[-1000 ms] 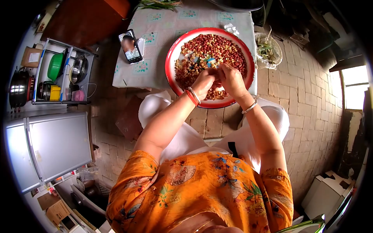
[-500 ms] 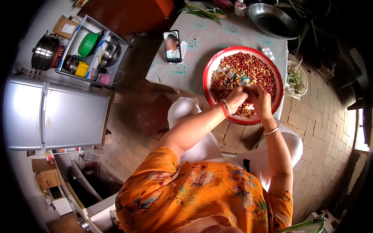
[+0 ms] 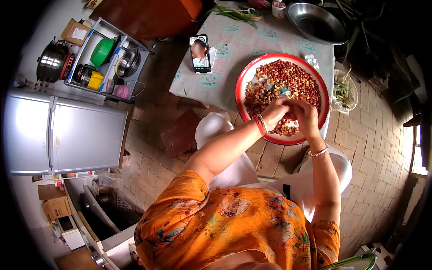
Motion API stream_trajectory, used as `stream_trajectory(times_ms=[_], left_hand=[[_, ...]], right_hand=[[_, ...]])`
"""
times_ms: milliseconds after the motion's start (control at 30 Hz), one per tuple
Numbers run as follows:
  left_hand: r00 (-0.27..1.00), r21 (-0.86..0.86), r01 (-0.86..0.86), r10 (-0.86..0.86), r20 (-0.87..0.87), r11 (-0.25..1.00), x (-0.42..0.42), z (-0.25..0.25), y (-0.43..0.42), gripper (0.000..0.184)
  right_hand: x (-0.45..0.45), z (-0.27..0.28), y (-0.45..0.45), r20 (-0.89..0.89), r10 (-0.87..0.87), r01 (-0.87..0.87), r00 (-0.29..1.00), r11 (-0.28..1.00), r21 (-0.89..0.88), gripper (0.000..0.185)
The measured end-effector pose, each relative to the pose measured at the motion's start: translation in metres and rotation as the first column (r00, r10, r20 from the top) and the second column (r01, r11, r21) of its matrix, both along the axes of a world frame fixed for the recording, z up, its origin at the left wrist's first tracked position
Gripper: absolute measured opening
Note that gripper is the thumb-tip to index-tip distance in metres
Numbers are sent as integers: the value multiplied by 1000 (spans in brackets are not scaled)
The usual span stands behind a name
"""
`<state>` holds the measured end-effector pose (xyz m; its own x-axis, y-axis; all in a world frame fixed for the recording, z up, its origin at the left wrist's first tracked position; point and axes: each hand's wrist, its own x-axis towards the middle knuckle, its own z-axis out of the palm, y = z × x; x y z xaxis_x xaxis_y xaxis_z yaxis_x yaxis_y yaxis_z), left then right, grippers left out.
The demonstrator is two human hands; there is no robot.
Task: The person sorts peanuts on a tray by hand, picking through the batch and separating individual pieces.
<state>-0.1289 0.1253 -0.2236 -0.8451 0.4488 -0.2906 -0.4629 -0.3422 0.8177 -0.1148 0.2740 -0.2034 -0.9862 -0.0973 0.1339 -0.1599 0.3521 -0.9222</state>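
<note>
A round white tray with a red rim point(image 3: 238, 90) sits at the table's near right corner. Spread over it are peanuts point(image 3: 281, 72), mostly red-skinned, some pale. My left hand point(image 3: 274, 116), with red and silver bands at the wrist, is closed over the tray's near half. Facing it, my right hand point(image 3: 307, 118), wearing a silver bangle, is closed too, and the fingertips of both meet above the peanuts. Whatever they pinch is too small and hidden to make out. A small blue patch point(image 3: 284, 93) shows among the peanuts just beyond my fingers.
A phone point(image 3: 199, 54) stands propped on the patterned tablecloth point(image 3: 234, 42). Toward the back are green stalks point(image 3: 236, 14), a small jar point(image 3: 278, 9) and a metal basin point(image 3: 317, 22). Crumpled white paper point(image 3: 311, 61) lies beside the tray. A bag of greens point(image 3: 344, 92) is right of the table.
My right hand and wrist have shifted slightly to the right, with its fingers straighter. My left hand stays nearly where it was, and the fingertips still meet.
</note>
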Motion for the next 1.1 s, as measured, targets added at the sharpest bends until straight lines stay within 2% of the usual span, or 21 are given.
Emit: stream_trajectory(times_ms=[67,100,167,233,333,367,433,533,633,767,867,967,1100], left_hand=[[1000,-20,11,-10,26,1000,0,2,-1,28],[999,3,-32,32,23,999,1,2,1,29],[998,36,-41,39,52,999,4,6,-1,27],[999,53,-35,34,22,998,4,12,2,23],[998,54,-26,22,65,998,3,15,0,18],[998,50,-8,5,67,999,2,11,-2,19],[997,56,55,-58,56,997,-1,4,-8,23],[996,68,24,-30,87,997,0,6,-7,27],[996,40,68,-70,58,997,-4,4,-9,30],[997,13,33,-33,65,999,-2,11,-6,29],[996,74,37,-43,81,997,-5,6,-9,28],[996,103,4,-13,84,995,-10,6,-15,27],[997,4,-57,57,57,998,-14,13,-25,30]], right_hand=[[0,1,-2,147,-33,41,989,998,-46,17],[-3,-7,-4,66,-48,52,997,996,-67,12],[-4,-12,-1,80,-72,74,994,997,-10,12],[-5,-10,1,-35,-77,79,996,995,66,12],[-6,-10,1,17,-84,84,996,996,-4,13],[-4,-3,1,96,-58,61,994,998,-24,14],[-4,-3,4,208,26,5,978,989,-149,14],[-8,-11,9,302,121,-14,946,942,-334,14],[-8,-12,11,317,169,-18,933,904,-428,14],[-8,-11,14,331,194,18,924,839,-543,14],[-7,-6,18,302,164,31,939,835,-549,14],[-4,10,28,236,66,24,969,933,-359,13],[-1,16,37,234,217,-165,948,961,-221,20]])
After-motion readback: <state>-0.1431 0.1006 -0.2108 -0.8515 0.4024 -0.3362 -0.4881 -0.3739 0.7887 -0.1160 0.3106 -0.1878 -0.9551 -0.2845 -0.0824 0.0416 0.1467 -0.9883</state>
